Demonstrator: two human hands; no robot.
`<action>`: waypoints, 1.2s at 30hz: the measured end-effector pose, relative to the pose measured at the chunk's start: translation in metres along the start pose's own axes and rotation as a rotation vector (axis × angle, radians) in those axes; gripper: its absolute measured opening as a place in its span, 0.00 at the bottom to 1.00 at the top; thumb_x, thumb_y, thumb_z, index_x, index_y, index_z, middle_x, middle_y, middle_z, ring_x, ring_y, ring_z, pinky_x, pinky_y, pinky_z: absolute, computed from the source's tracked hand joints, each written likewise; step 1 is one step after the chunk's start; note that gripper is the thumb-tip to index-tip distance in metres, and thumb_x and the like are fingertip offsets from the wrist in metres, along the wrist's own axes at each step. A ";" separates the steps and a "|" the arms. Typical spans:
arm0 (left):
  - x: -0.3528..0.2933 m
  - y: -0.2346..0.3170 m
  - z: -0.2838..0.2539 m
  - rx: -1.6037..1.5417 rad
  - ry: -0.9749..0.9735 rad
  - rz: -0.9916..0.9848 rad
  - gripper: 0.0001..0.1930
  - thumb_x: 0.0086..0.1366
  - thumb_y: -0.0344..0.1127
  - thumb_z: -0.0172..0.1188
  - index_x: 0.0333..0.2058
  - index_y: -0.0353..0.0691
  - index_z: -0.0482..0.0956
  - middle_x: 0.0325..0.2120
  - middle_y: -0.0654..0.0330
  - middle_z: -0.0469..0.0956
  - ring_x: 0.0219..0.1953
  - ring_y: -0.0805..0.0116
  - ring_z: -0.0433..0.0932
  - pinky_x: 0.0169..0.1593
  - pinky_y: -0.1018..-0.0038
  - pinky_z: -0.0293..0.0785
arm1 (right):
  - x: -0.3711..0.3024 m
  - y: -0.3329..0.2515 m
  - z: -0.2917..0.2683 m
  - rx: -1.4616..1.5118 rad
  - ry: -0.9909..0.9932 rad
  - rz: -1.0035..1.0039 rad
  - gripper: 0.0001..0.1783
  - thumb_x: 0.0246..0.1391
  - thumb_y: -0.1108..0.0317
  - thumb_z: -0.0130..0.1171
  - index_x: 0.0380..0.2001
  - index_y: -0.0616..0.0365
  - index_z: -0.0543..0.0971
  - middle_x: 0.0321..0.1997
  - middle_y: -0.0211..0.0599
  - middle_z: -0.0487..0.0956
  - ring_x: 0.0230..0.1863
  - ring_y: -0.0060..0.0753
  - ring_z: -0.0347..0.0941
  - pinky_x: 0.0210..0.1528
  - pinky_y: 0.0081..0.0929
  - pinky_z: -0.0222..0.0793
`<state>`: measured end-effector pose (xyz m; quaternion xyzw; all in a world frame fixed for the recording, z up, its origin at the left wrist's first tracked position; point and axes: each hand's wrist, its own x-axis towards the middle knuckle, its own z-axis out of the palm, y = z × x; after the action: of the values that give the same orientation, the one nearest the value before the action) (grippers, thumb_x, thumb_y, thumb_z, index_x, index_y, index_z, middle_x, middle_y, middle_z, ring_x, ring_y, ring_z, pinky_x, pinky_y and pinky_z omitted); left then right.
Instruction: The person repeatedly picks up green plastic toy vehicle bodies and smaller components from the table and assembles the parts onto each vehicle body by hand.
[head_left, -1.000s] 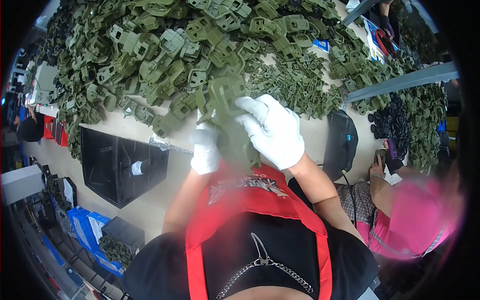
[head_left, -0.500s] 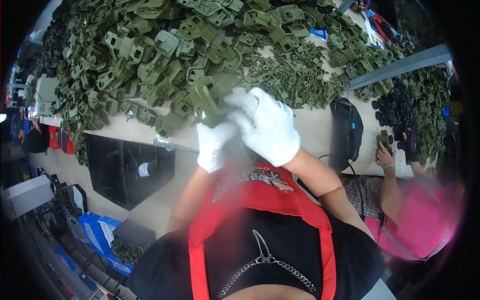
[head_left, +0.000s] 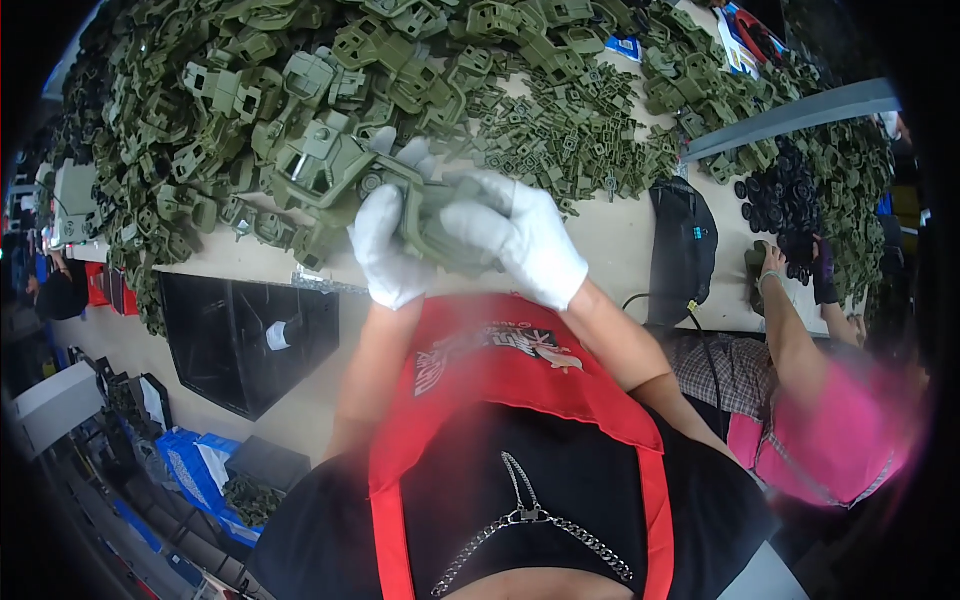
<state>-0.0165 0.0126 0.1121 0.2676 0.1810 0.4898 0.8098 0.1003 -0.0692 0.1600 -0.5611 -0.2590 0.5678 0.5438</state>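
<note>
Between my white-gloved hands is an olive-green plastic toy vehicle body (head_left: 420, 205), held above the table's near edge. My left hand (head_left: 388, 250) grips its left and lower side, with fingertips showing beyond it. My right hand (head_left: 530, 240) closes on the right end, fingers folded over the plastic and hiding part of it. Just beyond lies a big heap of similar green vehicle bodies (head_left: 225, 92). Many small flat green parts (head_left: 575, 130) are spread over the tabletop to the right of that heap.
A black open box (head_left: 250, 345) hangs below the table edge at left. Right of my hands lies a black bag-like object (head_left: 684, 245) with a cable. A grey metal bar (head_left: 790, 122) crosses at right. A co-worker in pink (head_left: 830, 420) works near black wheels (head_left: 780, 205).
The vehicle body has been turned and lowered leftward between my hands. My left fingers have spread around it. The co-worker's hand at right has moved up toward the green parts.
</note>
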 end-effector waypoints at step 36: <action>-0.065 0.027 -0.035 1.151 -0.194 -0.511 0.39 0.50 0.33 0.69 0.60 0.35 0.62 0.53 0.52 0.70 0.54 0.63 0.71 0.55 0.71 0.70 | -0.041 0.093 -0.101 0.070 0.205 -0.008 0.23 0.51 0.74 0.58 0.52 0.68 0.74 0.45 0.34 0.78 0.45 0.23 0.72 0.52 0.20 0.65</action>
<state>-0.0841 -0.0264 0.1027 0.6514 0.3991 0.0792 0.6404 0.1538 -0.1643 0.0664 -0.5957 -0.1842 0.5139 0.5892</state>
